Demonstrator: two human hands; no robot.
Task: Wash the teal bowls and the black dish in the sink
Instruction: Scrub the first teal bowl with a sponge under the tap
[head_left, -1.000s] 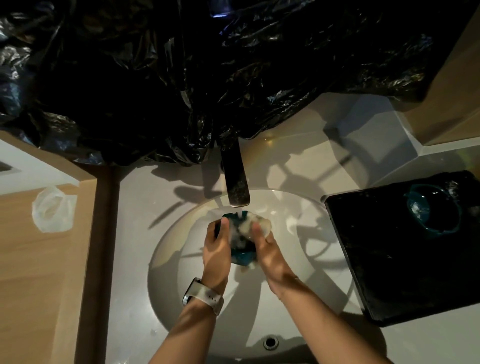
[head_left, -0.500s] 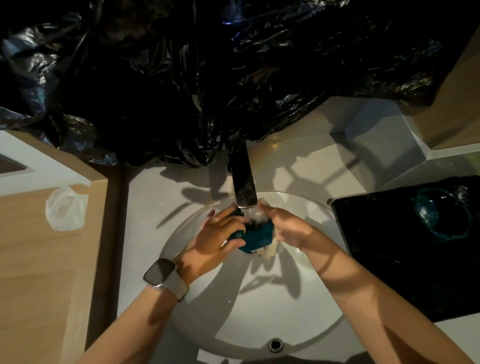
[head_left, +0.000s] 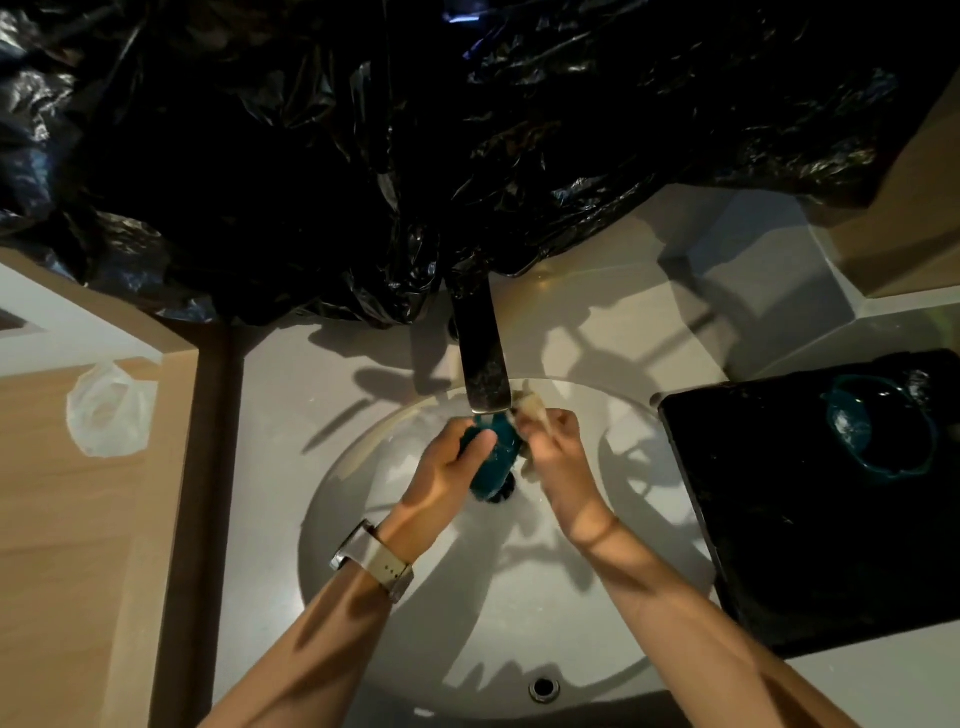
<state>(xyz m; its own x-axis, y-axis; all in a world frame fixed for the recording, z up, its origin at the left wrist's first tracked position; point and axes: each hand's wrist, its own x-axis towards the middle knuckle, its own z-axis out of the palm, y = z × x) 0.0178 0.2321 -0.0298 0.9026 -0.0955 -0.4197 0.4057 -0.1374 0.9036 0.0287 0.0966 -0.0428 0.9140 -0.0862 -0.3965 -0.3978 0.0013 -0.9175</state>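
Observation:
My left hand (head_left: 445, 470) grips a small teal bowl (head_left: 496, 454) over the drain of the round white sink (head_left: 483, 613), right under the faucet (head_left: 480, 358). My right hand (head_left: 558, 457) holds a pale sponge (head_left: 530, 408) against the bowl's right side. A second teal bowl (head_left: 878, 431) lies on the black dish (head_left: 810, 499), which sits on the counter to the right of the sink. The sponge is mostly hidden by my fingers.
Crumpled black plastic sheeting (head_left: 415, 156) covers the wall behind the faucet. A wooden surface at the left carries a crumpled clear plastic bag (head_left: 106, 410). The sink's overflow hole (head_left: 543, 688) is at the near rim. A watch (head_left: 376, 561) is on my left wrist.
Both hands turned the bowl under the faucet and shifted slightly; my right hand moved from over the bowl to its right side with the sponge. The view also shifted.

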